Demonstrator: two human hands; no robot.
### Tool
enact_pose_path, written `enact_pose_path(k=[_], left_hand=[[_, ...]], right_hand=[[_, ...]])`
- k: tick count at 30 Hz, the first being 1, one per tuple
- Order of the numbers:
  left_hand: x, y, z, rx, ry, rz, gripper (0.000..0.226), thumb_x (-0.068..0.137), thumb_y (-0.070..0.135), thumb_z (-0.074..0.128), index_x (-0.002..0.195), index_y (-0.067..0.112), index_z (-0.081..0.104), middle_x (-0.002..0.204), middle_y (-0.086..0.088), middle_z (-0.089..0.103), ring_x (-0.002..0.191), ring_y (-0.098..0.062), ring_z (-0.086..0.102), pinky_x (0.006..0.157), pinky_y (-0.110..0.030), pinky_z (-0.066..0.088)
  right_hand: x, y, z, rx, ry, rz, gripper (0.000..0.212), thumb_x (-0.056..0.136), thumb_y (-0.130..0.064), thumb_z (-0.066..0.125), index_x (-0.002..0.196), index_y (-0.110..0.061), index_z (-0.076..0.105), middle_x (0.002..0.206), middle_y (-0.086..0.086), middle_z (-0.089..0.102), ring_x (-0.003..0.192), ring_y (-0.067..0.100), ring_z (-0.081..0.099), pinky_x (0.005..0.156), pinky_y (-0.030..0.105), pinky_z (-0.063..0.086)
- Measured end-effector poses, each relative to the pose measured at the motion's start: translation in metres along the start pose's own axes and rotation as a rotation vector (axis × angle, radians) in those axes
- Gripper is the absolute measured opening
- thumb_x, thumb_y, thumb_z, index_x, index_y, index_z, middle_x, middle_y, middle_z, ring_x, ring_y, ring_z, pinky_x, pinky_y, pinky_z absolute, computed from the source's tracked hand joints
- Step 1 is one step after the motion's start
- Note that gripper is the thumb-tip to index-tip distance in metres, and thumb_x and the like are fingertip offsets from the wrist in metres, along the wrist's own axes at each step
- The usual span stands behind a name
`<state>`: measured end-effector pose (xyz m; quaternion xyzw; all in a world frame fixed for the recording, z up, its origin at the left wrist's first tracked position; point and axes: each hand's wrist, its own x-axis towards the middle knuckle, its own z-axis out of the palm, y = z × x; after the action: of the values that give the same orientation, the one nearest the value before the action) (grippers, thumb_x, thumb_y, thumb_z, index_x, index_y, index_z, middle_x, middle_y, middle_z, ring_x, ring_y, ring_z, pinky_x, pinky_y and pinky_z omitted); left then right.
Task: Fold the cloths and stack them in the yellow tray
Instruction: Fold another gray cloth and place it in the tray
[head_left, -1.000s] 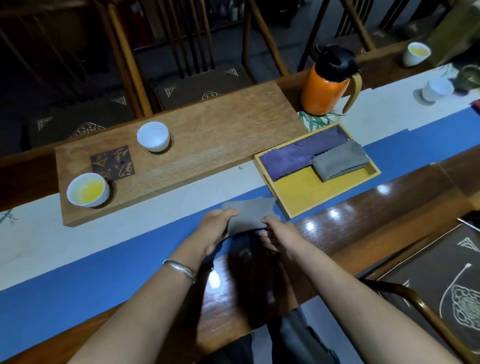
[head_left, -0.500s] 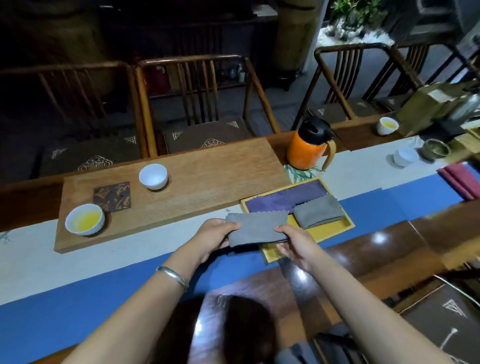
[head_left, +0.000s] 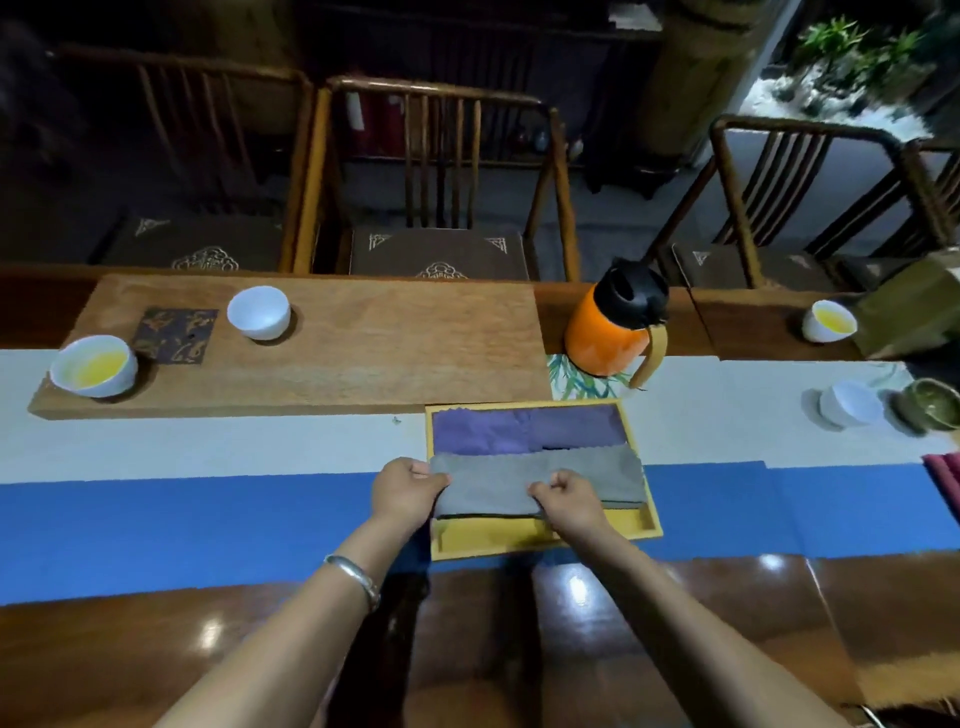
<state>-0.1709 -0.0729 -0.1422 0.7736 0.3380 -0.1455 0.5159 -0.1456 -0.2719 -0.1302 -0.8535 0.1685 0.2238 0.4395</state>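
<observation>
The yellow tray (head_left: 645, 522) lies on the blue table runner just ahead of me. Purple cloths (head_left: 524, 428) fill its far half. A folded grey cloth (head_left: 493, 486) is over the tray's left middle. My left hand (head_left: 405, 491) grips its left end and my right hand (head_left: 569, 499) pinches its near edge at the right. Another grey cloth (head_left: 615, 478) lies in the tray right beside it, under my held cloth's right end.
An orange thermos (head_left: 608, 332) stands just behind the tray. A wooden board (head_left: 363, 358) at left carries a cup of yellow tea (head_left: 93, 366), an empty white cup (head_left: 258, 313) and a dark coaster (head_left: 176, 336). More cups (head_left: 852, 402) sit far right. Chairs line the far side.
Both hands carried the folded grey cloth from the blue runner forward and right, over the tray. The view also lifted and shifted.
</observation>
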Motion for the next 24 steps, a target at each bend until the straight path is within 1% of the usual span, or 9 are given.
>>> enact_pose_path(k=[2, 6, 9, 12, 15, 16, 18, 21, 24], left_hand=[[-0.002, -0.001, 0.008, 0.012, 0.082, 0.006, 0.016, 0.079, 0.025, 0.072, 0.083, 0.011, 0.064, 0.086, -0.004, 0.068, 0.083, -0.022, 0.063, 0.065, -0.027, 0.041], [-0.007, 0.001, 0.018, 0.088, 0.189, 0.066, 0.015, 0.078, 0.020, 0.067, 0.078, 0.010, 0.056, 0.076, -0.007, 0.063, 0.074, -0.025, 0.057, 0.058, -0.029, 0.038], [-0.006, 0.000, 0.021, 0.175, 0.196, 0.071, 0.018, 0.076, 0.021, 0.066, 0.074, 0.011, 0.050, 0.072, -0.005, 0.059, 0.070, -0.025, 0.054, 0.056, -0.029, 0.035], [-0.006, -0.003, 0.024, 0.248, 0.181, 0.057, 0.024, 0.076, 0.023, 0.064, 0.086, 0.011, 0.046, 0.073, -0.002, 0.056, 0.069, -0.025, 0.053, 0.053, -0.029, 0.033], [-0.003, -0.007, 0.024, 0.272, 0.172, 0.040, 0.026, 0.078, 0.017, 0.061, 0.090, 0.011, 0.040, 0.074, -0.003, 0.054, 0.067, -0.025, 0.052, 0.052, -0.030, 0.034], [-0.002, -0.008, 0.024, 0.270, 0.170, 0.042, 0.023, 0.078, 0.015, 0.060, 0.090, 0.011, 0.040, 0.075, -0.004, 0.055, 0.067, -0.026, 0.052, 0.053, -0.031, 0.035], [-0.002, -0.012, 0.024, 0.249, 0.175, 0.067, 0.021, 0.079, 0.015, 0.060, 0.088, 0.011, 0.041, 0.075, -0.005, 0.055, 0.068, -0.026, 0.051, 0.055, -0.033, 0.037], [-0.005, -0.013, 0.022, 0.248, 0.178, 0.178, 0.022, 0.080, 0.021, 0.063, 0.087, 0.014, 0.044, 0.077, -0.003, 0.055, 0.073, -0.024, 0.053, 0.062, -0.037, 0.043], [-0.010, -0.011, 0.023, 0.458, 0.057, 0.448, 0.023, 0.082, 0.030, 0.064, 0.098, 0.018, 0.053, 0.095, -0.001, 0.056, 0.092, -0.019, 0.052, 0.077, -0.036, 0.046]], right_hand=[[0.007, 0.001, 0.000, -0.160, 0.004, -0.064, 0.030, 0.088, -0.018, 0.056, 0.064, -0.011, 0.040, 0.065, 0.012, 0.043, 0.066, 0.025, 0.043, 0.063, 0.033, 0.033], [0.015, 0.002, 0.000, -0.343, 0.005, -0.129, 0.030, 0.092, -0.025, 0.052, 0.066, -0.010, 0.047, 0.068, 0.010, 0.050, 0.071, 0.027, 0.049, 0.065, 0.034, 0.038], [0.016, 0.005, -0.002, -0.388, 0.008, -0.174, 0.026, 0.091, -0.027, 0.052, 0.079, -0.004, 0.059, 0.079, 0.015, 0.061, 0.079, 0.030, 0.057, 0.068, 0.035, 0.041], [0.018, 0.007, -0.005, -0.435, -0.004, -0.194, 0.028, 0.087, -0.033, 0.058, 0.083, -0.006, 0.062, 0.085, 0.013, 0.065, 0.086, 0.030, 0.060, 0.068, 0.032, 0.039], [0.023, 0.008, -0.006, -0.468, -0.060, -0.148, 0.028, 0.084, -0.036, 0.061, 0.065, -0.018, 0.050, 0.068, 0.000, 0.058, 0.079, 0.026, 0.057, 0.064, 0.028, 0.034], [0.026, 0.009, -0.005, -0.471, -0.073, -0.158, 0.030, 0.084, -0.034, 0.061, 0.063, -0.020, 0.045, 0.068, 0.002, 0.058, 0.079, 0.028, 0.058, 0.064, 0.029, 0.035], [0.029, 0.014, -0.002, -0.476, -0.083, -0.217, 0.029, 0.087, -0.027, 0.059, 0.067, -0.019, 0.040, 0.082, 0.016, 0.066, 0.085, 0.035, 0.061, 0.068, 0.034, 0.039], [0.028, 0.021, 0.003, -0.465, -0.040, -0.272, 0.025, 0.090, -0.026, 0.057, 0.074, -0.017, 0.041, 0.088, 0.021, 0.068, 0.087, 0.039, 0.062, 0.071, 0.037, 0.044], [0.026, 0.025, 0.005, -0.449, -0.008, -0.289, 0.024, 0.092, -0.032, 0.053, 0.079, -0.015, 0.042, 0.085, 0.019, 0.068, 0.084, 0.038, 0.062, 0.067, 0.036, 0.044]])
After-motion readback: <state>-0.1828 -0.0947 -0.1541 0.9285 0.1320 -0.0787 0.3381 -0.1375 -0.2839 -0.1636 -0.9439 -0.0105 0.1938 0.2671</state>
